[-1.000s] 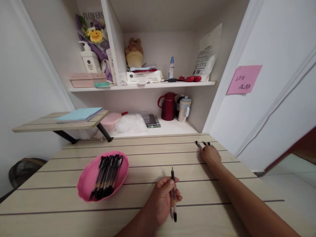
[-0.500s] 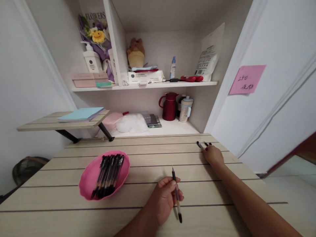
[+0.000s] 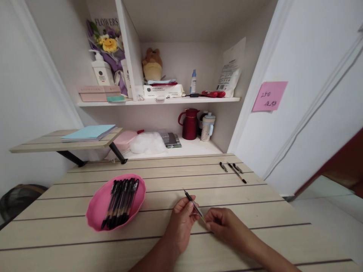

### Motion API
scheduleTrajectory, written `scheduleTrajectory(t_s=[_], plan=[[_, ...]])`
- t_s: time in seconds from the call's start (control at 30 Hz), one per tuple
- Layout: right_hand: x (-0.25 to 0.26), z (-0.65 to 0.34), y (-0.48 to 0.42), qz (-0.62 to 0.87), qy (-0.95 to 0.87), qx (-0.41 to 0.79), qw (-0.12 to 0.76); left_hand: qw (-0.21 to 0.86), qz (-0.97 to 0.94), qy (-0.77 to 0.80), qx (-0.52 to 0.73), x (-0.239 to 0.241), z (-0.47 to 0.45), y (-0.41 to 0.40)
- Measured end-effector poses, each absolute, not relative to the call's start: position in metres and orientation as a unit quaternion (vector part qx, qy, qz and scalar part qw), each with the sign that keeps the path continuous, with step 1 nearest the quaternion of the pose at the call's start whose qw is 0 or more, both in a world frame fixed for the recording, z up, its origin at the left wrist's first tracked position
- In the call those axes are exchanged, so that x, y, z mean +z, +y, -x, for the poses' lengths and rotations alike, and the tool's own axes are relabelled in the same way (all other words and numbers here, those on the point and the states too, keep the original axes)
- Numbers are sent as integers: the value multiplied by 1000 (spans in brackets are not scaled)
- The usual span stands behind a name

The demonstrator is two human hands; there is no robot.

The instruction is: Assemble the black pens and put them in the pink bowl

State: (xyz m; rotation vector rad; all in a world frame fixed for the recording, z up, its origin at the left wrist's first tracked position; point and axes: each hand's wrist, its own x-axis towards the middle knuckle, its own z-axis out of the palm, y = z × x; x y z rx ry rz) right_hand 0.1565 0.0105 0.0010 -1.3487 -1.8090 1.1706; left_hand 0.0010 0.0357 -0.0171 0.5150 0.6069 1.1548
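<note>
And there's the slim, uncapped pen of black and clear plastic [image 3: 195, 206], tilted above the tabletop [image 3: 159, 241], pinched firmly in the left hand [image 3: 183, 217], bare tip pointing away. The right hand [image 3: 224, 224] has swung back from the far edge, and its curled fingers now close on the pen's tail: it looks like two-handed work now! Left behind lie a second uncapped black pen [image 3: 237, 173] and two small black caps [image 3: 223, 167]. Further left, black-capped pens [image 3: 120, 204] sit unmoved in the pink scalloped bowl [image 3: 98, 204].

The slatted table [image 3: 164, 182] carries a pink dish [image 3: 98, 206], a pen [image 3: 237, 173] and two caps [image 3: 223, 167].
</note>
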Motion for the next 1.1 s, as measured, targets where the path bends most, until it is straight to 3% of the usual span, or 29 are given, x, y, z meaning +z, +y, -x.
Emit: scheduleTrajectory(t_s=[0.17,0.37,0.6,1.1], plan=[[3,-180,45,585,-731,205,284,772,-252,281,511,-15,1,36],[-5,-241,117,766,-624,-3,155,775,-283,286,487,-20,1,37],[-19,-261,142,807,-582,-8,94,783,-276,273,487,-22,1,39],[-27,-268,145,822,-560,1,102,784,-269,283,483,-20,0,39]])
